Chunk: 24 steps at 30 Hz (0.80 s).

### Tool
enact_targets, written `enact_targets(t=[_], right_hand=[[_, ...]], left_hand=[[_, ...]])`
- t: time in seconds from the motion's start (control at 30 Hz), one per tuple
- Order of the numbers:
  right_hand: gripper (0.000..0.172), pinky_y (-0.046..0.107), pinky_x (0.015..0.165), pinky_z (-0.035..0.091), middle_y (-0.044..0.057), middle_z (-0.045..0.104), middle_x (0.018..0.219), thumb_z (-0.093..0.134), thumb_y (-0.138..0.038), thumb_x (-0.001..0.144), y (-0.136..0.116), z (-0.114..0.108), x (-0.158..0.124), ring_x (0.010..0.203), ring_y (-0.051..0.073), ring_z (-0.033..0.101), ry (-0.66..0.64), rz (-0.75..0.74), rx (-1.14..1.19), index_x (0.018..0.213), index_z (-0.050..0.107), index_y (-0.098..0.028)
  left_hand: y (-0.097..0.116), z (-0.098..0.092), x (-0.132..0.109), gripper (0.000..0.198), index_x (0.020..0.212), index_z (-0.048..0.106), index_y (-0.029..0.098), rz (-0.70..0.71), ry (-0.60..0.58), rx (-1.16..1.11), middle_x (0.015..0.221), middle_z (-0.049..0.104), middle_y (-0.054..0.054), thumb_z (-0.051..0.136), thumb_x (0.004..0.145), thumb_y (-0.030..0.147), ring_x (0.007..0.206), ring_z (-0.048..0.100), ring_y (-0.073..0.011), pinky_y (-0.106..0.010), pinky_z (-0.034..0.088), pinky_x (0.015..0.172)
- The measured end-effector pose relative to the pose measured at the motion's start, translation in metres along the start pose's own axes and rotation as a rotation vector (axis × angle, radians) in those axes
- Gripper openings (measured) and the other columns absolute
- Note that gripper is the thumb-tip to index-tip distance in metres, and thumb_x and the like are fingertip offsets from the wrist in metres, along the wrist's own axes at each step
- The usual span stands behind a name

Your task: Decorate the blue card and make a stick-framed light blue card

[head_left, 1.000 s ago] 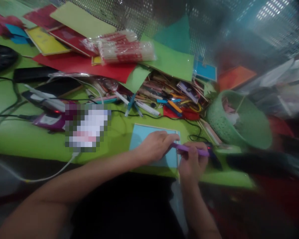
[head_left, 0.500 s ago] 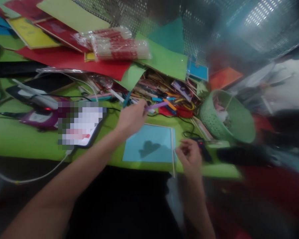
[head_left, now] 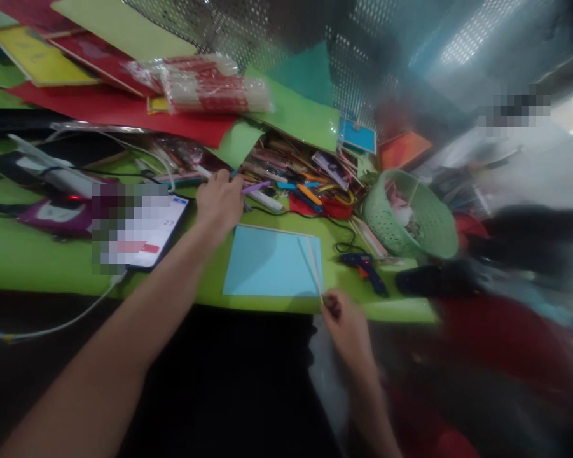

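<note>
A light blue card (head_left: pixel 267 261) lies on the green table (head_left: pixel 38 254) near its front edge. My left hand (head_left: pixel 219 203) reaches past the card's far left corner to the pile of pens and holds a purple pen (head_left: pixel 256 187), fingers closed on it. My right hand (head_left: pixel 346 324) sits at the table's front edge, pinched on the near end of a thin wooden stick (head_left: pixel 313 267) that lies along the card's right side.
A phone (head_left: pixel 152 229) lies left of the card, with cables and a purple device (head_left: pixel 52 213). Behind are a heap of pens (head_left: pixel 296 175), coloured paper sheets (head_left: pixel 296 114) and wrapped sticks (head_left: pixel 210 86). A green basket (head_left: pixel 410 213) and a blue glue gun (head_left: pixel 367 270) are at right.
My left hand carried the purple pen from over the card out to the pen pile. My right hand let go of the pen and took the thin stick at the card's right edge.
</note>
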State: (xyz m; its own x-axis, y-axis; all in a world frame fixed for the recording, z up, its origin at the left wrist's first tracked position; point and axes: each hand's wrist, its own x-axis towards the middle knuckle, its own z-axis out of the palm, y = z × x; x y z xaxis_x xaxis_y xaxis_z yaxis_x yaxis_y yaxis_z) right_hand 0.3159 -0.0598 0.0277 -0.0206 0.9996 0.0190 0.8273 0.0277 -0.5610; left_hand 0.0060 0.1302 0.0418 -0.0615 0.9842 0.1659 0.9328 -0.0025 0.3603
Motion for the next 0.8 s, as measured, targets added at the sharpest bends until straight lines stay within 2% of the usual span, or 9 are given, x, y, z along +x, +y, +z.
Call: enact_targets(t=[0.23, 0.37, 0.47, 0.63, 0.8], right_hand=[[0.021, 0.035, 0.075, 0.055, 0.005, 0.073, 0.092, 0.056, -0.02, 0.088, 0.004, 0.003, -0.003, 0.079, 0.022, 0.071, 0.03, -0.025, -0.035, 0.106, 0.066, -0.022], [0.018, 0.034, 0.073, 0.057, 0.005, 0.074, 0.089, 0.057, -0.02, 0.086, 0.006, -0.003, -0.001, 0.078, 0.021, 0.072, 0.148, -0.088, -0.031, 0.101, 0.067, -0.022], [0.012, 0.033, 0.072, 0.059, 0.004, 0.073, 0.086, 0.06, -0.021, 0.087, 0.0, -0.011, 0.012, 0.076, 0.02, 0.07, 0.246, -0.158, -0.019, 0.097, 0.068, -0.023], [0.016, 0.032, 0.078, 0.058, 0.004, 0.074, 0.094, 0.059, -0.018, 0.089, -0.024, -0.017, 0.065, 0.082, 0.019, 0.07, 0.224, -0.307, -0.045, 0.1, 0.069, -0.023], [0.021, 0.034, 0.086, 0.056, 0.007, 0.075, 0.098, 0.054, -0.014, 0.089, -0.054, 0.001, 0.14, 0.089, 0.022, 0.071, 0.126, -0.476, -0.075, 0.1, 0.07, -0.021]], left_hand=[[0.002, -0.002, 0.001, 0.029, 0.125, 0.067, 0.015, -0.031, -0.002, -0.025, 0.132, 0.061, -0.018, 0.05, 0.102, 0.023, 0.123, 0.061, -0.0355, -0.045, 0.051, 0.096], [0.003, -0.006, 0.001, 0.03, 0.127, 0.066, 0.015, -0.02, 0.027, -0.058, 0.134, 0.062, -0.017, 0.049, 0.103, 0.024, 0.124, 0.06, -0.0336, -0.044, 0.049, 0.101], [0.004, -0.007, 0.0, 0.032, 0.127, 0.067, 0.016, 0.002, 0.065, -0.089, 0.133, 0.064, -0.014, 0.048, 0.104, 0.026, 0.124, 0.06, -0.0319, -0.041, 0.049, 0.1], [0.008, -0.008, 0.0, 0.028, 0.12, 0.071, 0.019, 0.013, 0.144, -0.14, 0.125, 0.068, -0.015, 0.053, 0.099, 0.024, 0.12, 0.064, -0.0321, -0.041, 0.05, 0.098], [0.009, -0.011, -0.001, 0.027, 0.117, 0.073, 0.021, 0.037, 0.191, -0.197, 0.121, 0.071, -0.014, 0.053, 0.1, 0.023, 0.116, 0.065, -0.0309, -0.042, 0.05, 0.097]])
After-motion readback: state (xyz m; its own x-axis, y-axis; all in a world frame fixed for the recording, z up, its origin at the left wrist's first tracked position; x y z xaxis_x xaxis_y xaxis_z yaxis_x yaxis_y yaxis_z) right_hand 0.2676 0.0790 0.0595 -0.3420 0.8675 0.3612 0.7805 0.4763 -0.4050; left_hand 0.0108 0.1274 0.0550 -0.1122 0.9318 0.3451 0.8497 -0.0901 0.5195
